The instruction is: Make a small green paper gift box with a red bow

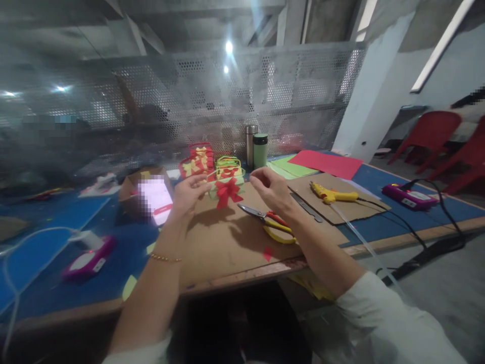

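My left hand (189, 193) pinches the left side of a small pale-green paper basket (214, 189), held above the cardboard sheet. A red paper bow (229, 192) covers its front, and a thin handle shows at the top. Just right of the basket, apart from it, is my right hand (271, 187), its fingers curled together; whatever is between them is too small to make out. Below lie scissors (271, 222) with yellow and red handles, partly behind my right forearm. A grey metal strip (306, 207) rests right of that hand.
Finished-looking red baskets (197, 159) and green ones (228, 163) stand behind, near a steel flask (250, 144) and green cup (260, 150). A yellow glue gun (333, 194) lies right on cardboard. Red paper (328, 163) lies behind it. A lit phone (157, 199) leans at left.
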`<state>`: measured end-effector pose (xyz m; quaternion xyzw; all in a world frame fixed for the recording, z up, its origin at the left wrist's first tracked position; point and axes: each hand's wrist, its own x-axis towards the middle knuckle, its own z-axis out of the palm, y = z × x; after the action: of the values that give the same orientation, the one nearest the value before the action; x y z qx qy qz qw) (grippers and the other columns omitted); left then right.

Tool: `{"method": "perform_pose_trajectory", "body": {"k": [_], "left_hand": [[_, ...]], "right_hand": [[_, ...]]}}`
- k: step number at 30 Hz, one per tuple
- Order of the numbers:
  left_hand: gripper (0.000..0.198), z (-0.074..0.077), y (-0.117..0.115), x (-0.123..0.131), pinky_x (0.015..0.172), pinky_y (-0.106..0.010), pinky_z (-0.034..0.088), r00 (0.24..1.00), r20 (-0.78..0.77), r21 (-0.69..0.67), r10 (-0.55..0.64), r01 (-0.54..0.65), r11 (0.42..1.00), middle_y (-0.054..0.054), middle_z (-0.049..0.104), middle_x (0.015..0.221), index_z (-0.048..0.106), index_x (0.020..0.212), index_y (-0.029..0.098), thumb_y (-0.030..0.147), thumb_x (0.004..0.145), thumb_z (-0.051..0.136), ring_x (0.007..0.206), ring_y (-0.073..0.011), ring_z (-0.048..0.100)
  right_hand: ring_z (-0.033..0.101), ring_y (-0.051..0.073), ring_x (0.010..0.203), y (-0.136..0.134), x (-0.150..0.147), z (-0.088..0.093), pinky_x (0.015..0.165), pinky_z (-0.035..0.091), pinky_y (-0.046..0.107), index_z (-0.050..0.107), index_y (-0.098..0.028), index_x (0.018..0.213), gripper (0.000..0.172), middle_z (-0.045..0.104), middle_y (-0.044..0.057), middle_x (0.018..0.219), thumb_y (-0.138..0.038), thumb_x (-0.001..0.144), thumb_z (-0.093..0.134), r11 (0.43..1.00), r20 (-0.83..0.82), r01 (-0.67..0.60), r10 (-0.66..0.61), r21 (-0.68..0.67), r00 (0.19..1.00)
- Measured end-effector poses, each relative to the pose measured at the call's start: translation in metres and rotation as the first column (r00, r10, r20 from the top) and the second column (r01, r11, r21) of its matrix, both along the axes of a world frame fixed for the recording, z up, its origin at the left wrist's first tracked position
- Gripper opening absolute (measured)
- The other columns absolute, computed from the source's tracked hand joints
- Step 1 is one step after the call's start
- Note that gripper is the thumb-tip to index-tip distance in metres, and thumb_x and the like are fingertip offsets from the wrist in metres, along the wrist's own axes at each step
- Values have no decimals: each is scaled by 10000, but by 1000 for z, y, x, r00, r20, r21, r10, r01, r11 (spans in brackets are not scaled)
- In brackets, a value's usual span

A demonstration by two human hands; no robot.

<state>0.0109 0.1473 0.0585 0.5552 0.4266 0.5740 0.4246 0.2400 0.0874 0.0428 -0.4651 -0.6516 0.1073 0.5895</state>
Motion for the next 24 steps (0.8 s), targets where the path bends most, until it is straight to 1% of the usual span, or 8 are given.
{"method": "perform_pose_trajectory", "body": {"k": [3, 5, 8, 12, 15, 19, 21, 24], "left_hand": [[418, 1, 4, -6, 470, -203, 308, 1000, -26, 0, -2, 2, 1000, 55, 576, 559, 736, 910, 118, 208, 525, 872, 479, -58, 442], [405, 1, 9, -10, 471, -208, 316, 1000, -12, 17, -18, 18, 1000, 46, 589, 561, 741, 905, 126, 198, 531, 878, 479, -60, 441], [414, 1, 14, -15, 487, -213, 341, 998, 40, 49, -48, 47, 998, 31, 616, 592, 744, 911, 130, 179, 526, 889, 498, -63, 465], [425, 4, 9, -17, 498, -213, 359, 994, 96, 34, -54, 51, 998, 49, 592, 572, 730, 890, 132, 165, 502, 899, 497, -63, 483], [425, 7, 5, -19, 503, -213, 374, 990, 135, -8, -49, 51, 999, 40, 617, 596, 714, 881, 136, 157, 498, 898, 517, -73, 525], [409, 9, 4, -24, 500, -213, 362, 986, 156, -46, -56, 64, 997, 29, 617, 596, 709, 868, 129, 108, 505, 896, 517, -76, 531], [380, 9, 3, -25, 492, -216, 342, 985, 156, -56, -68, 78, 995, 18, 616, 595, 715, 867, 125, 75, 528, 881, 511, -76, 522], [318, 9, 4, -27, 485, -222, 316, 988, 129, -60, -83, 92, 994, 9, 611, 587, 730, 868, 126, 59, 584, 856, 495, -73, 495]], "right_hand": [[559, 138, 666, -21, 27, 7, 645, 403, 263, 689, -187, 910, 165, 666, 11, 752, -310, 922, 579, 996, 291, 29, -3, -84, 957], [579, 145, 699, -38, 43, 5, 654, 385, 263, 706, -187, 871, 148, 694, 30, 788, -255, 927, 587, 978, 533, 90, 25, -189, 846], [624, 172, 765, -56, 56, -11, 663, 379, 268, 727, -184, 872, 180, 724, 76, 880, -278, 954, 596, 920, 741, 238, 79, -312, 667], [664, 208, 865, -57, 61, -44, 739, 441, 273, 722, -183, 1067, 215, 710, 118, 1014, -337, 939, 643, 893, 820, 303, 116, -333, 561], [670, 214, 888, -47, 70, -60, 777, 481, 291, 687, -207, 1190, 271, 701, 109, 1049, -302, 955, 589, 925, 803, 209, 145, -318, 578], [649, 211, 787, -43, 90, -63, 720, 523, 333, 660, -197, 1271, 390, 706, 108, 1004, -391, 941, 583, 951, 656, 47, 176, -307, 734], [623, 191, 700, -47, 98, -58, 636, 522, 317, 635, -189, 1341, 499, 702, 80, 893, -472, 933, 593, 913, 512, -75, 290, -400, 809], [668, 206, 769, -56, 100, -46, 655, 564, 312, 593, -183, 1428, 656, 732, 93, 928, -548, 887, 656, 770, 274, -267, 492, -579, 826]]}}
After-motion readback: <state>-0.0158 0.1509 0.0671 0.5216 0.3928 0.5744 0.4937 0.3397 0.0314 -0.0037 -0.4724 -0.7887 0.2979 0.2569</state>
